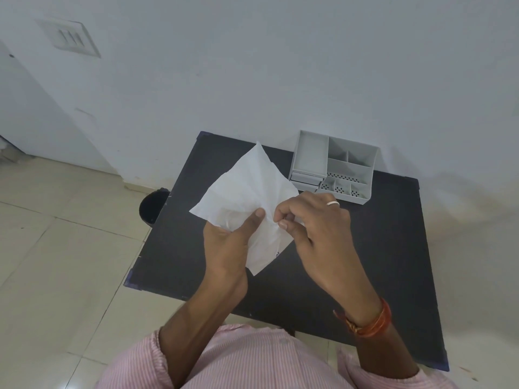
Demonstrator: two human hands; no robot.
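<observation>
A white, creased tissue sheet (247, 189) is held up above the black table (379, 248), spread like a kite with one corner pointing away from me. My left hand (230, 242) grips its lower left part, thumb on top. My right hand (317, 231), with a ring on one finger, pinches the sheet's middle right between thumb and forefinger. The two hands almost meet.
A grey plastic desk organiser (334, 167) with several compartments stands at the table's far edge against the white wall. A dark round bin (153, 206) sits on the tiled floor left of the table. A switch plate (70, 37) is on the wall.
</observation>
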